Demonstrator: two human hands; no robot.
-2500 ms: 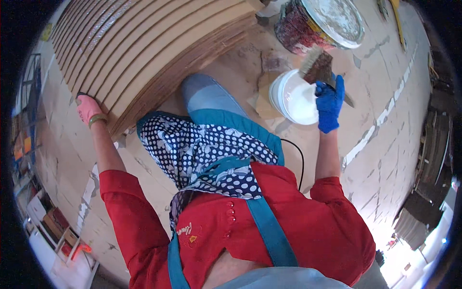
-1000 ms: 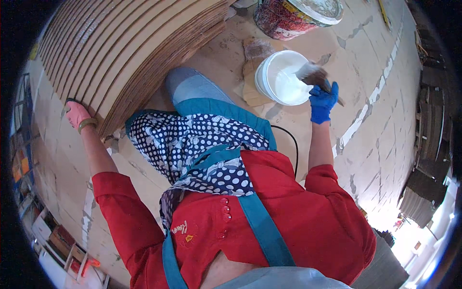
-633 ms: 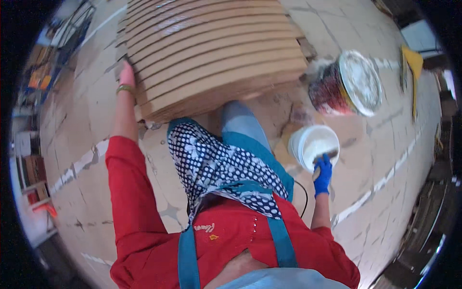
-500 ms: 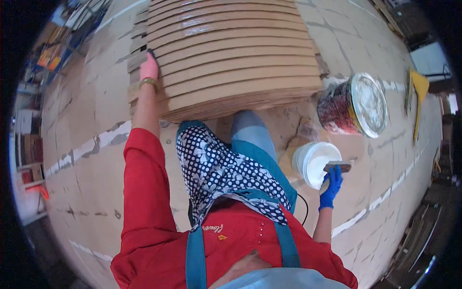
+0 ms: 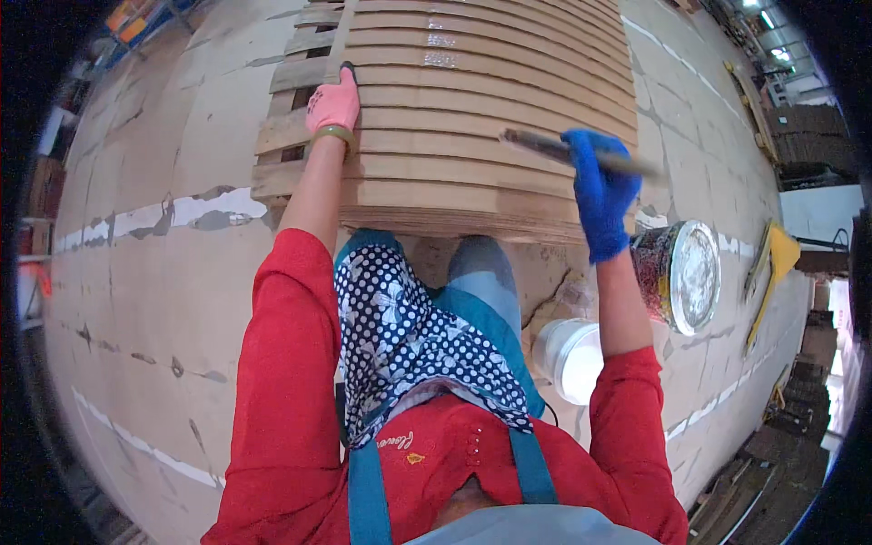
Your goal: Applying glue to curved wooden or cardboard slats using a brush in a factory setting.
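A broad stack of overlapping brown cardboard sheets (image 5: 472, 118) lies in front of my knees, its layers stepped like shingles. My left hand (image 5: 333, 104), in a pink glove with dark fingertips, is closed at the stack's left edge, thumb stretched along it; its other fingers are partly hidden. In a blue glove, my right hand (image 5: 604, 191) grips a flat wooden-handled brush (image 5: 540, 143), held above the stack's right side. Motion blurs the brush's right end. Below that forearm stands a white bucket (image 5: 556, 350) with white liquid, partly covered by the arm.
A larger stained bucket (image 5: 695, 277) with a whitish top stands right of the stack. Slatted wooden pieces (image 5: 282, 136) jut out at the stack's left. Farther right are a yellow object (image 5: 781, 254) and dark stacked boards (image 5: 808, 136). The floor (image 5: 154, 272) has white lines and cracks.
My right hand has lifted the brush from the white bucket and carried it up and forward over the stack. My left hand stays at the stack's left edge; the view has shifted.
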